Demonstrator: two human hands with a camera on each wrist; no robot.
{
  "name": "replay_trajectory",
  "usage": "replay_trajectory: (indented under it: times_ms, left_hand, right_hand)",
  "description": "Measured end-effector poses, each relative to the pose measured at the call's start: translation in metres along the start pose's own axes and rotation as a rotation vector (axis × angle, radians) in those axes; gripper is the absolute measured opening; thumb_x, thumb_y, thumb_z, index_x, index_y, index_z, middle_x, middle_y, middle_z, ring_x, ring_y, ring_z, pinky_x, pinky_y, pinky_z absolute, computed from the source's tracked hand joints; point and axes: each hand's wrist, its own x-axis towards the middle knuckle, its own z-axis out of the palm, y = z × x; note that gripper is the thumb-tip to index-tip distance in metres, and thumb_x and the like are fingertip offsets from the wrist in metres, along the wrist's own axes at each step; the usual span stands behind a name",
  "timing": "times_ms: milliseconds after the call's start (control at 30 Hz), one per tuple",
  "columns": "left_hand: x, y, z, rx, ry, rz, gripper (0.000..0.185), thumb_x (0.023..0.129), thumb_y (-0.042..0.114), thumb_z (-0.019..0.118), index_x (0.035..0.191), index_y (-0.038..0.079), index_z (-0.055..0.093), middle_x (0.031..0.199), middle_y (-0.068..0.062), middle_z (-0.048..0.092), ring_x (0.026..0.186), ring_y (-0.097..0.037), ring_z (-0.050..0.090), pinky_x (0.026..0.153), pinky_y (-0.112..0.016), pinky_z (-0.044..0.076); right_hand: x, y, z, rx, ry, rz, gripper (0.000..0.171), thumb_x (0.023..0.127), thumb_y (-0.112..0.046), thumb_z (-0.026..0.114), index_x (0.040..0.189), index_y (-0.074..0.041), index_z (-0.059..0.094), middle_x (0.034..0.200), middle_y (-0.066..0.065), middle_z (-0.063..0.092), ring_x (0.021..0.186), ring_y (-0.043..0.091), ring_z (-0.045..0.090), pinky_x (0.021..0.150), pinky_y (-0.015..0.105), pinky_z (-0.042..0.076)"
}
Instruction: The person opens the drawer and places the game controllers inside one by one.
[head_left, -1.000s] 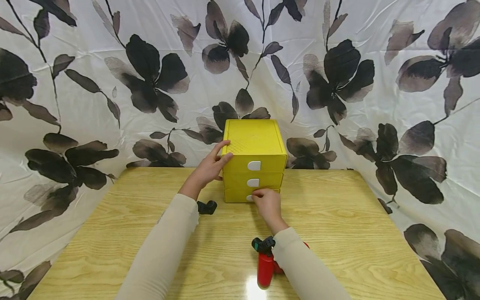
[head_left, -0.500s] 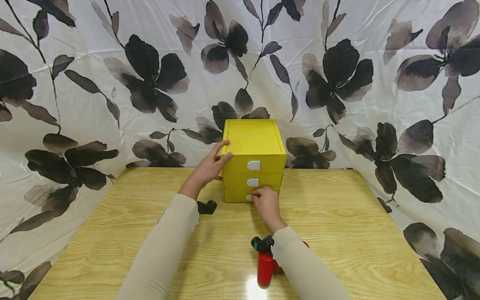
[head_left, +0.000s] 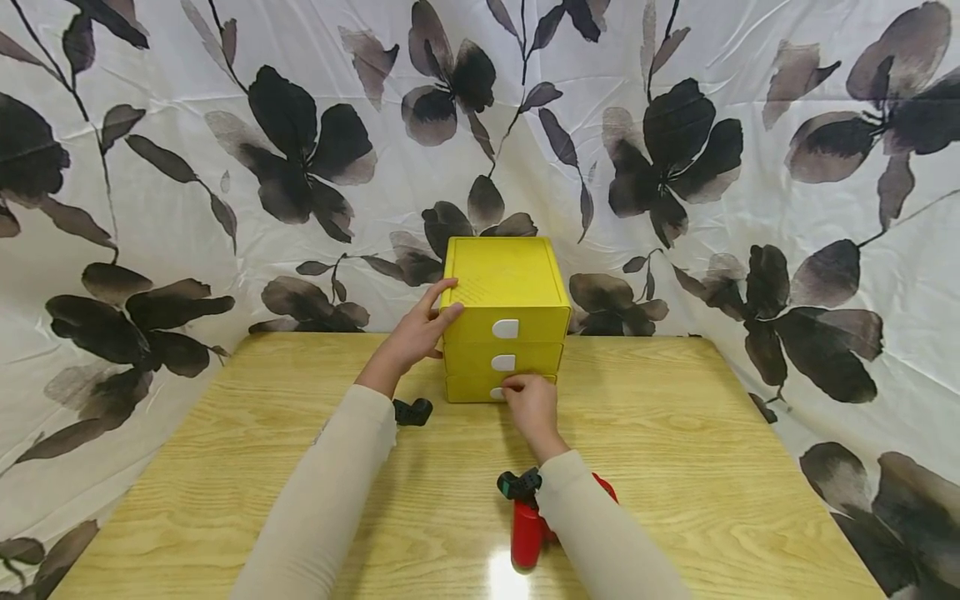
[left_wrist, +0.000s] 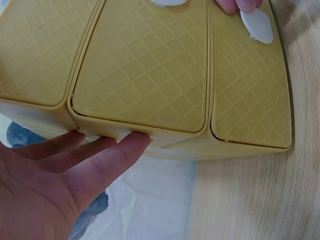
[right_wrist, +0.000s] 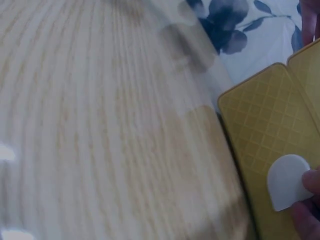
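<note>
A yellow three-drawer unit (head_left: 506, 275) stands at the back of the table, with a white tab on each drawer front. My left hand (head_left: 415, 336) rests against its left side, thumb by the upper front edge. In the left wrist view the fingers (left_wrist: 107, 162) of that hand lie extended along the unit's side. Down at the bottom drawer (head_left: 468, 389), my right hand (head_left: 534, 410) pinches the white tab (right_wrist: 287, 182) between thumb and finger. All drawers look closed. Most of the right hand falls outside the right wrist view.
A red object (head_left: 527, 537) with a rounded, elongated part lies on the wooden table (head_left: 675, 467), partly hidden under my right forearm. Black devices sit at my left wrist (head_left: 412, 412) and right wrist (head_left: 519, 485). A floral cloth (head_left: 480, 108) hangs behind the table.
</note>
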Motion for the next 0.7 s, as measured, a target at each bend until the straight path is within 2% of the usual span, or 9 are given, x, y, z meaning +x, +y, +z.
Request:
replay_trajectory:
  times_ms: [167,367,700]
  left_hand:
    - [0.0010,-0.0009,0.0000,0.007,0.015,0.003,0.064,0.085,0.070,0.050,0.142,0.057,0.024,0.152,-0.017,0.037,0.132,-0.038,0.047,0.081,-0.057,0.055]
    - [0.0011,-0.0021,0.0000,0.007,0.014,0.000,0.063,0.085,0.070,0.049,0.142,0.058,0.024,0.152,-0.016,0.038,0.131,-0.038,0.047,0.081,-0.057,0.055]
    - [0.0006,-0.0022,0.0008,0.001,0.013,-0.009,0.065,0.084,0.071,0.050,0.142,0.058,0.023,0.153,-0.017,0.037,0.132,-0.038,0.047,0.082,-0.057,0.055]
  right_hand:
    - [-0.0013,0.0002,0.0003,0.100,0.026,0.095,0.008,0.085,-0.016,0.074,0.089,-0.012,0.079,0.088,0.005,0.076,0.091,0.025,0.069,0.079,0.039,0.055]
    - [-0.0015,0.0041,0.0005,0.173,0.027,0.157,0.008,0.082,-0.019,0.077,0.088,-0.012,0.079,0.086,0.003,0.076,0.091,0.023,0.068,0.078,0.037,0.054]
    - [0.0008,0.0062,-0.0008,0.177,0.006,0.190,0.006,0.081,-0.019,0.078,0.083,-0.013,0.079,0.085,0.002,0.076,0.089,0.023,0.066,0.075,0.033,0.052]
